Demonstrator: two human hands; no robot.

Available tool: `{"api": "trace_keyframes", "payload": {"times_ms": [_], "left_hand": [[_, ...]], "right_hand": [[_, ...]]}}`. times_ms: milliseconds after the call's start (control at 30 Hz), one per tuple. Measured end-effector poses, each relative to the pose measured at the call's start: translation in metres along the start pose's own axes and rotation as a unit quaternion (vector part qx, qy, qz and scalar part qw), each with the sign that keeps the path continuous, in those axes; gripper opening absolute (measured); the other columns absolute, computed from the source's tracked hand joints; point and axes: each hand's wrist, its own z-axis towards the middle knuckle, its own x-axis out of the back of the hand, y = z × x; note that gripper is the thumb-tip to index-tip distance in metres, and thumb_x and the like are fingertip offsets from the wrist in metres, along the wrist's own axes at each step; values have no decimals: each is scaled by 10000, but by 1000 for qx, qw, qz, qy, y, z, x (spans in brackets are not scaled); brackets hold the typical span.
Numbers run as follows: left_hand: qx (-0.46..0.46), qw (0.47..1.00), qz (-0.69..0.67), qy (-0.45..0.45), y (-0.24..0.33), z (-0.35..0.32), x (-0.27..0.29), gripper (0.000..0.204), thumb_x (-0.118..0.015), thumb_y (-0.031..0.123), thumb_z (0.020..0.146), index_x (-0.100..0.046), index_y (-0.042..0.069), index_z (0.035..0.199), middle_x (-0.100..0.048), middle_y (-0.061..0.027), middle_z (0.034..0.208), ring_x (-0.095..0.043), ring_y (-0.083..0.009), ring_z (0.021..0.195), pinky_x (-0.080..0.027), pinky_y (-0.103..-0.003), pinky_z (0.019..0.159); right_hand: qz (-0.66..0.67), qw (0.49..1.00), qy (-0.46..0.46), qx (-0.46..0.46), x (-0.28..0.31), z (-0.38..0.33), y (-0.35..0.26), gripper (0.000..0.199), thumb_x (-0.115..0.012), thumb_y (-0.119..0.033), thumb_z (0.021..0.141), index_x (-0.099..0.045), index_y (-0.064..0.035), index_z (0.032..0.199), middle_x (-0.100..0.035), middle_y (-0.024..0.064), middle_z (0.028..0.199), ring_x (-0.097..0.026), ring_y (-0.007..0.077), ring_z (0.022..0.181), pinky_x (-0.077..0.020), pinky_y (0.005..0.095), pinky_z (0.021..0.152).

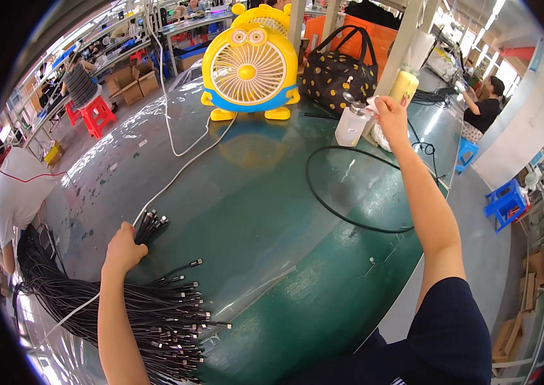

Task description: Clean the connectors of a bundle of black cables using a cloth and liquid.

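My left hand (124, 249) is closed around a small bunch of black cables (151, 226), their metal plug ends pointing up and away from me. Just below it lies a big pile of black cables (137, 308) with shiny connectors, fanned out on the table at the left. At the far right my right hand (392, 120) is raised, pinching a small white wipe (372, 104). Next to that wipe stands a translucent bottle (351, 126) with a metal pump top. The wipe seems to be beside or over its top; I cannot tell whether they touch.
A yellow and blue cartoon-shaped fan (249, 70) stands at the back. A white cord (182, 178) runs across the green tabletop (252, 224). One black cable loop (323, 205) lies right of centre, near a dotted black bag (342, 74). A person in white (21, 186) sits left.
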Motion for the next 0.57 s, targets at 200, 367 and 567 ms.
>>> {"api": "trace_keyframes", "payload": {"times_ms": [200,367,567], "left_hand": [[4,999,24,-38,9,-10,7,337,-637,167,694,-582,-25,965,-615,-225,990,-595,-391,962,-475,-441,846],[-25,995,-95,29,2,-26,7,296,-625,163,752,-576,-52,949,-647,-213,884,-620,-391,854,-472,-424,793],[-79,984,-153,-55,11,-39,12,423,-695,198,760,-568,-7,1108,-662,-219,945,-652,-308,888,-471,-413,810]], "right_hand": [[-177,983,-5,53,-15,31,31,424,-659,-364,823,-671,0,1040,-695,135,879,-663,242,820,-497,350,746],[-260,962,-66,44,-27,19,17,533,-716,-448,749,-662,-1,1035,-677,230,961,-650,366,923,-485,427,808],[-330,942,-51,44,-26,21,21,512,-721,-458,755,-675,-69,1085,-608,250,1162,-593,365,1063,-465,425,891]]}}
